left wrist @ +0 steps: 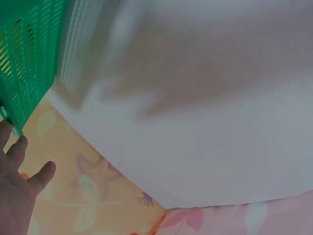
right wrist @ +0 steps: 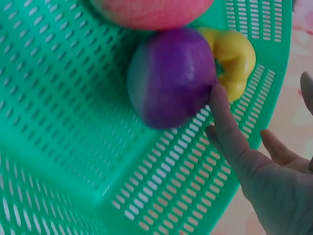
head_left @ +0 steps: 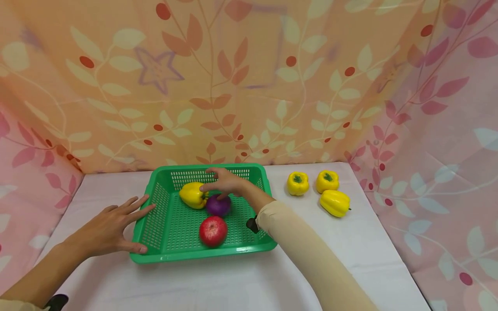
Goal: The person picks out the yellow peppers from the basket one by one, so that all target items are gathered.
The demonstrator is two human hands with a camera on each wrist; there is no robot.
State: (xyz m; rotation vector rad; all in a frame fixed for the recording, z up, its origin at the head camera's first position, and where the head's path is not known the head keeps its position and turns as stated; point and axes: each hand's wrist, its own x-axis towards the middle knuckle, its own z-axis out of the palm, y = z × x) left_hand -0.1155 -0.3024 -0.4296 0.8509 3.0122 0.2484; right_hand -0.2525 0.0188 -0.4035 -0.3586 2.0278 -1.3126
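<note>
A green plastic basket (head_left: pixel 183 258) holds a yellow bell pepper (head_left: pixel 192 195), a round purple vegetable (head_left: pixel 218 206) and a round red fruit (head_left: pixel 213 232). My left hand (head_left: pixel 113 226) rests with spread fingers along the basket's left rim, its thumb near the front corner. Over the inside of the basket, my right hand (head_left: pixel 225 183) reaches with its fingers extended and loosely spread. In the right wrist view, the thumb's tip meets the edge of the purple vegetable (right wrist: pixel 171 78); whether it touches is hard to tell. No object is gripped by either hand.
To the right of the basket, three more yellow bell peppers lie on the white tablecloth (head_left: pixel 311 233): one upright (head_left: pixel 298 185), another behind (head_left: pixel 327 180), and one on its side (head_left: pixel 335 203). Floral curtains (head_left: pixel 249 86) hang behind and at both sides.
</note>
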